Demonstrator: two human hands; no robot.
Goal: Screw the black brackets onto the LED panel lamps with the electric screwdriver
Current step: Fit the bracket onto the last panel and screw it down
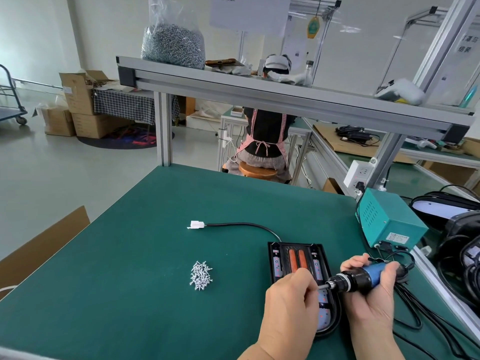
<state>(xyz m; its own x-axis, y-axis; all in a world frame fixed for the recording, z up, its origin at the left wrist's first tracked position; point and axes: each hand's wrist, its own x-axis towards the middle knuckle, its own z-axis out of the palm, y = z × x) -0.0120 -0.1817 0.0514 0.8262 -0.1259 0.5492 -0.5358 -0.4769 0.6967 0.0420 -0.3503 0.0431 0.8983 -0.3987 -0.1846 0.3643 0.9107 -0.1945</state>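
One LED panel lamp [296, 266] lies on the green table [130, 255], showing two orange strips [297, 261]. The right hand [374, 297] wraps the one electric screwdriver [361, 278]; the left hand's [285, 302] fingers pinch at its bit tip [322, 286] above the lamp. One pile of screws [200, 275] lies well apart, left.

A teal box [389, 219] stands at the right edge of the green desk [130, 255]. A bag of screws [173, 45] rests on the upper shelf [285, 87]. Cardboard boxes [83, 110] stand on the floor.
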